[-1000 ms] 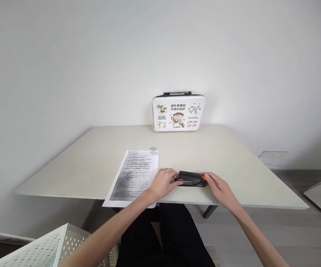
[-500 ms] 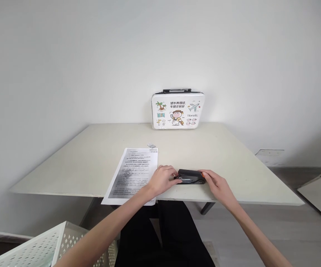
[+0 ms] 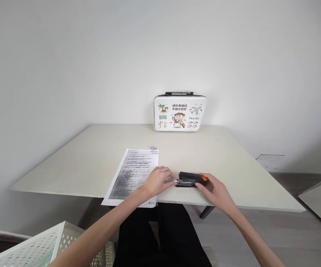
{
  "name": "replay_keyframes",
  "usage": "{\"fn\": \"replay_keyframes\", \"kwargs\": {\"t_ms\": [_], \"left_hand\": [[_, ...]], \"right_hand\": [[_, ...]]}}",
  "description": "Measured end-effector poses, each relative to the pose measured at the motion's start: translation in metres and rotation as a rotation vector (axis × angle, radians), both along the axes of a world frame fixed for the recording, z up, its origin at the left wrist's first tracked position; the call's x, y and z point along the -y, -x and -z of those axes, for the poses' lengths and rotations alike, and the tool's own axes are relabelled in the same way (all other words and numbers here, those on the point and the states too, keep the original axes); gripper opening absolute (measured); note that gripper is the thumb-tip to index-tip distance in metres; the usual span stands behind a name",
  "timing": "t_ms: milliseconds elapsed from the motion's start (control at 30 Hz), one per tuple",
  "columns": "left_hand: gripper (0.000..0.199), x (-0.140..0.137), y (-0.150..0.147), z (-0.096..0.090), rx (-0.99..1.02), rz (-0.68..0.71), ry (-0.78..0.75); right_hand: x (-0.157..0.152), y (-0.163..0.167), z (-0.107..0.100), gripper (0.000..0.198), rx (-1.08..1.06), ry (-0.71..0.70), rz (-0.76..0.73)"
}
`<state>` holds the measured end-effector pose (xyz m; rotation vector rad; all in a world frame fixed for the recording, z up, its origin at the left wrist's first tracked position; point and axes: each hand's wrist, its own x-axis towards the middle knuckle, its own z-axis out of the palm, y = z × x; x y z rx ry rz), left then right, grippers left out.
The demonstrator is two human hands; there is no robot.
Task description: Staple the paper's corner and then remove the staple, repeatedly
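A black stapler [image 3: 188, 178] with an orange piece at its rear lies near the table's front edge, its top arm raised and the silver metal channel exposed. At its front end, my left hand [image 3: 158, 181] pinches the tip of that channel between thumb and fingers; whether something small is held there is hidden. My right hand [image 3: 215, 190] grips the rear of the stapler, thumb low on the near side and fingers by the orange piece. Under my left wrist, printed sheets of paper [image 3: 134, 170] lie flat, their lower edge overhanging the table.
Small grey-and-white strips, possibly staples [image 3: 152, 147], lie just beyond the paper. A white cartoon-printed case [image 3: 180, 113] with a black handle stands against the wall on the table [image 3: 74, 163]. A white perforated basket [image 3: 38, 246] is at lower left.
My left hand has shifted slightly left, and more of the metal channel shows. My right hand has moved its thumb onto the stapler's near side. The view has shifted slightly.
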<state>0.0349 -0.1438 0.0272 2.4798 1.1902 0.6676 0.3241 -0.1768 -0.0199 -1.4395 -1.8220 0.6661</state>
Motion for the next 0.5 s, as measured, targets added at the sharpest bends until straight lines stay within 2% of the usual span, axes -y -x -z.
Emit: {"fn": "replay_keyframes", "kwargs": {"t_ms": [233, 367, 433, 500], "left_hand": [[0.018, 0.003, 0.038, -0.012, -0.063, 0.067, -0.023], [0.024, -0.016, 0.053, -0.025, -0.157, 0.09, -0.09], [0.024, -0.038, 0.059, -0.029, -0.196, -0.007, -0.121], [0.016, -0.066, 0.064, -0.029, -0.265, -0.201, -0.128]], "right_hand": [[0.0, 0.002, 0.005, 0.044, 0.012, -0.022, 0.002], [-0.001, 0.002, 0.006, 0.044, 0.018, -0.039, 0.015], [-0.001, 0.002, 0.007, 0.043, 0.021, -0.043, 0.027], [-0.002, 0.002, 0.007, 0.042, 0.019, -0.052, 0.033]]}}
